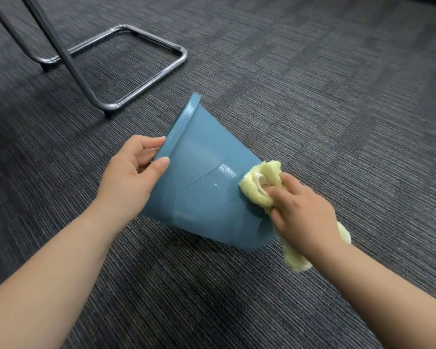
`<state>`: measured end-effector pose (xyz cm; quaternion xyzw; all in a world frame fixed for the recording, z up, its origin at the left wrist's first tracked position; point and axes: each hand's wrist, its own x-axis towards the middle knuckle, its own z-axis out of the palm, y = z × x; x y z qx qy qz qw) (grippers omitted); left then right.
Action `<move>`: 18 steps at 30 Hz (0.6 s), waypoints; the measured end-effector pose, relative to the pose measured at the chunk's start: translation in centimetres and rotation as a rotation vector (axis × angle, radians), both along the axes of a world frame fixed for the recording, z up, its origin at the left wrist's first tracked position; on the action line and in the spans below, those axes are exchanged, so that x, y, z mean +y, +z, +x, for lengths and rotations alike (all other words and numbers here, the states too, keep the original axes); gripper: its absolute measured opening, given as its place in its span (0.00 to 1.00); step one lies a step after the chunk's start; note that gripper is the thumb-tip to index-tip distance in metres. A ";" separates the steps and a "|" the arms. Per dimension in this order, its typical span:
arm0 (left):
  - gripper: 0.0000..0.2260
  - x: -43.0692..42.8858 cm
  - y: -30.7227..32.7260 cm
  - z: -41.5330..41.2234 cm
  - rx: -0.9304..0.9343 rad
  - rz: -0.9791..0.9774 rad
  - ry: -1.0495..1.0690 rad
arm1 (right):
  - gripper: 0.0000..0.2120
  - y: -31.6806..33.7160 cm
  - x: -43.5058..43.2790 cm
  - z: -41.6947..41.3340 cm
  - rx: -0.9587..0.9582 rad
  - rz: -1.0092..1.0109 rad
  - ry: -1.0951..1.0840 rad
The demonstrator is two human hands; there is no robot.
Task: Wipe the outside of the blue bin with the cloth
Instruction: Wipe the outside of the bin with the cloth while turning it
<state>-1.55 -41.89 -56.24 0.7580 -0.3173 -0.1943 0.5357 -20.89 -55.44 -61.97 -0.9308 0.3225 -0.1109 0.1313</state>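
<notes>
Blue bin [207,187] tipped on its side on the carpet [337,102], mouth pointing away to the left, base toward the right hand. Thin plastic, looks light and stiff; the wall carries water beads, so likely slippery. The rim is the best hold. Left hand [134,172] grips the rim, fingers curled over it. Right hand [300,210] clutches the yellow cloth [259,185], soft and bunched, pressed against the wall near the base. Chair frame [126,66] well beyond the left hand.

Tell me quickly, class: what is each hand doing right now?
Left hand: closed, fingers gripping the rim of the blue bin.
Right hand: closed, holding the yellow cloth against the bin.
</notes>
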 end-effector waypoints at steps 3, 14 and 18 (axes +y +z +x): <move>0.13 0.0 0.0 0.1 -0.015 0.008 0.011 | 0.20 0.6 1.6 0.1 -0.053 -0.033 0.152; 0.14 0.3 -0.1 0.4 -0.052 0.033 0.051 | 0.18 -0.4 -0.2 -1.4 0.034 0.017 0.043; 0.15 0.0 0.0 0.3 -0.061 0.041 0.065 | 0.19 -0.4 1.0 -1.1 0.006 -0.065 0.141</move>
